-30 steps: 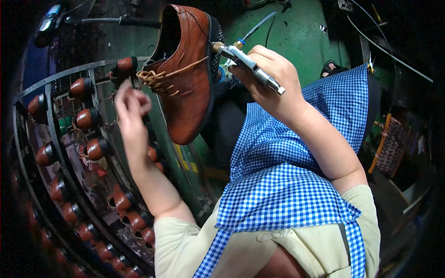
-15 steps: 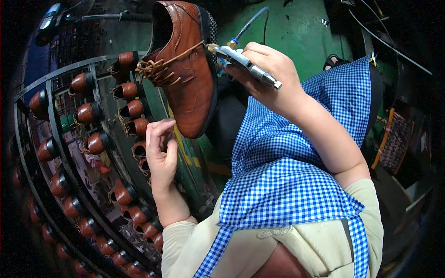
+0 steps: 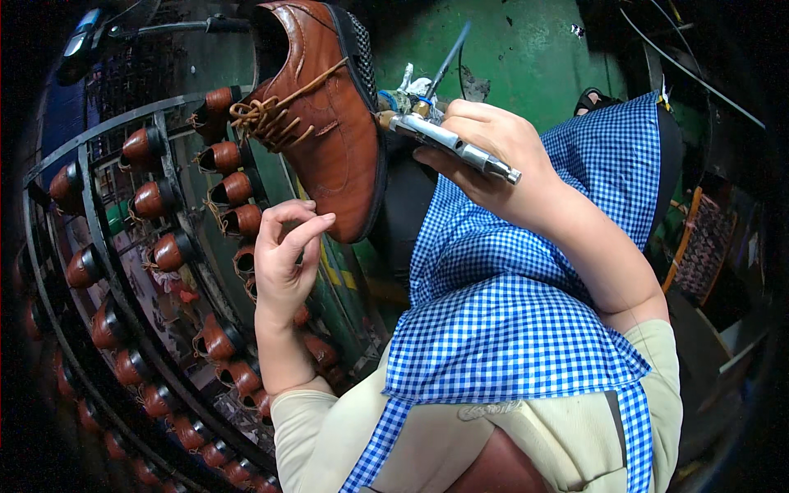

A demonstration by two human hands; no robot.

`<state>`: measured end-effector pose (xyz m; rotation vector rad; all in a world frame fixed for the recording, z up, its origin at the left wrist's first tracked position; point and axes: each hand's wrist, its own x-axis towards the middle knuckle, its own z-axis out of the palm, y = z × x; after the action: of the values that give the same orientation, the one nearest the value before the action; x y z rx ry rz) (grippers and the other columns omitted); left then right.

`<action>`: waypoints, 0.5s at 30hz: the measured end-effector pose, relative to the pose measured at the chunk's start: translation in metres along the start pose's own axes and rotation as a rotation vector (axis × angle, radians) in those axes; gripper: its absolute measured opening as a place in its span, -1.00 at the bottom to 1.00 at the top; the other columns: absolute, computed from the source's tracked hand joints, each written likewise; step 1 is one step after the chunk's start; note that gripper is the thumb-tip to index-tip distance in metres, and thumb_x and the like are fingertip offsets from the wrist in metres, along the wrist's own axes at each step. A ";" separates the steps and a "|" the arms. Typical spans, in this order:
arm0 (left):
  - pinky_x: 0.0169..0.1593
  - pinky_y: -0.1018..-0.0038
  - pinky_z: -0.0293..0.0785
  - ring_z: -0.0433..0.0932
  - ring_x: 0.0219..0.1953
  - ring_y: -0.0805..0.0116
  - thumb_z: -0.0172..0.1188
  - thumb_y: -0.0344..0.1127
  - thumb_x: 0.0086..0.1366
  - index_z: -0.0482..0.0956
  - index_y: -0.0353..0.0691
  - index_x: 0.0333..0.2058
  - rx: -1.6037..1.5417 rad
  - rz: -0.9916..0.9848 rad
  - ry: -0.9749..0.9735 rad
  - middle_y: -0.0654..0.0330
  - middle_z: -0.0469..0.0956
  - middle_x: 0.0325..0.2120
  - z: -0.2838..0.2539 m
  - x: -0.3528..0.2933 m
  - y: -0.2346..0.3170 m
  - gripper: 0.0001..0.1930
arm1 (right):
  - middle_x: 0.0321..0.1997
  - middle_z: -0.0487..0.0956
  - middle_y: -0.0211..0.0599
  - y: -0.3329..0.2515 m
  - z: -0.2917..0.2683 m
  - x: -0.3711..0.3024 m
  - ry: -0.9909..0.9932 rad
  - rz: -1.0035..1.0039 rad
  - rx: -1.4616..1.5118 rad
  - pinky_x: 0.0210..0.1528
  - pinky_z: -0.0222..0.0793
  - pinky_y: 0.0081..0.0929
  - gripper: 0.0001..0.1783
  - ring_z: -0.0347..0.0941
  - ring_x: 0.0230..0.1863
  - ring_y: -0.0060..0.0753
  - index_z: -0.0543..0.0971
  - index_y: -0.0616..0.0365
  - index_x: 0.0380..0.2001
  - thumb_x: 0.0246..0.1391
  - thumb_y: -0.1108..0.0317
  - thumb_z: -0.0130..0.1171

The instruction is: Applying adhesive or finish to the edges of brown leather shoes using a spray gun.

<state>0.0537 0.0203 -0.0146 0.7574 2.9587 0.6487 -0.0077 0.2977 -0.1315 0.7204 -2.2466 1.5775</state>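
Observation:
A large brown leather lace-up shoe [image 3: 329, 156] with a dark sole stands out in front of me, toe pointing toward me and its tan laces tied. What holds it up is hidden. My left hand [image 3: 283, 255] is beside the toe, fingers bent and thumb stretched across the toe's edge; nothing shows between them, and whether the tips touch the leather is unclear. In my right hand [image 3: 501, 152] is a metal spray gun [image 3: 452, 144], its brass nozzle close to the sole edge on the shoe's right side. A hose [image 3: 452, 57] rises from the gun.
A dark metal rack [image 3: 86, 181] on the left carries rows of brown shoes [image 3: 168, 251]. Green floor [image 3: 526, 49] lies beyond. A blue checked apron [image 3: 509, 329] covers my front and lap. A woven-looking panel with an orange edge [image 3: 699, 238] stands at the right.
My right hand and the spray gun have moved right and down, slightly away from the shoe. The left thumb has come forward over the toe. The shoe has shifted a little left in view.

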 end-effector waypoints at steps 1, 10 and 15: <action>0.01 0.31 0.52 0.53 -0.06 0.15 0.20 -0.79 0.03 0.68 -0.09 -0.08 0.000 -0.002 0.001 0.16 0.48 -0.22 0.000 0.001 0.001 -0.48 | -0.43 0.53 -0.29 0.000 -0.001 -0.002 -0.002 0.000 0.001 -0.37 0.50 -0.28 -0.81 0.54 -0.37 -0.14 0.60 0.07 -0.41 0.12 0.20 0.30; 0.05 0.23 0.56 0.55 -0.05 0.14 0.26 -0.55 -0.04 0.71 0.04 -0.09 0.380 0.244 -0.226 0.26 0.55 -0.18 -0.020 0.043 0.019 -0.52 | -0.49 0.45 -0.30 -0.002 -0.011 -0.016 -0.018 -0.029 0.060 -0.46 0.40 -0.35 -0.79 0.46 -0.46 -0.22 0.51 0.12 -0.45 0.02 0.39 0.41; 0.34 0.07 0.31 0.47 0.23 0.11 0.37 -0.35 0.05 0.66 0.04 -0.01 0.450 0.369 -0.365 0.27 0.57 0.07 -0.020 0.069 0.031 -0.55 | -0.49 0.45 -0.31 -0.006 -0.027 -0.021 -0.102 0.016 0.046 -0.46 0.39 -0.34 -0.81 0.45 -0.47 -0.22 0.56 0.12 -0.43 -0.01 0.39 0.42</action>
<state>0.0041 0.0694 0.0218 1.3076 2.6578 -0.1635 0.0124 0.3264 -0.1277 0.8145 -2.3001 1.6397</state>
